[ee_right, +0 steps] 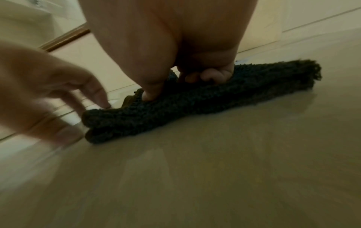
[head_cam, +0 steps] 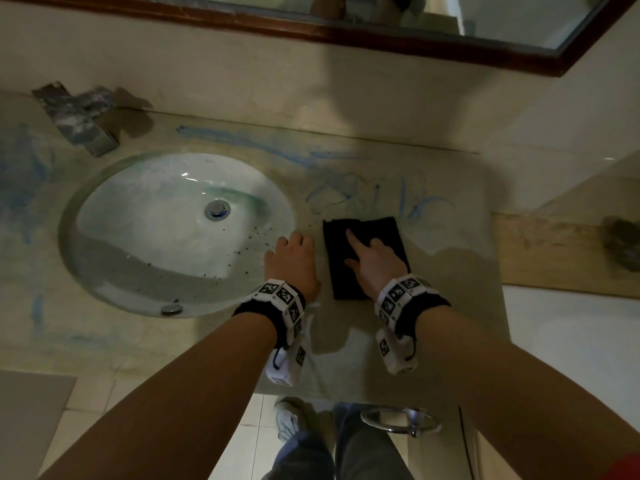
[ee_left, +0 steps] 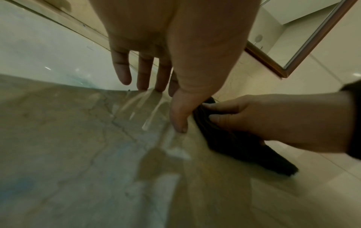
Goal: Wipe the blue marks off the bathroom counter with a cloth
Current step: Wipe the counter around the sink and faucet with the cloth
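A folded black cloth lies flat on the beige bathroom counter, right of the sink. My right hand is on top of it, index finger stretched forward, thumb dug into the pile, the other fingers curled on the cloth. My left hand rests beside the cloth's left edge with straight fingers, their tips touching the counter at the sink rim. Blue marks scribble the counter just beyond the cloth, and a long blue streak runs behind the sink.
An oval white sink with dark specks fills the left; a metal faucet stands behind it. More blue smears lie left of the sink. A framed mirror hangs above. A dark lump sits on the right ledge. A towel ring hangs below the counter's front.
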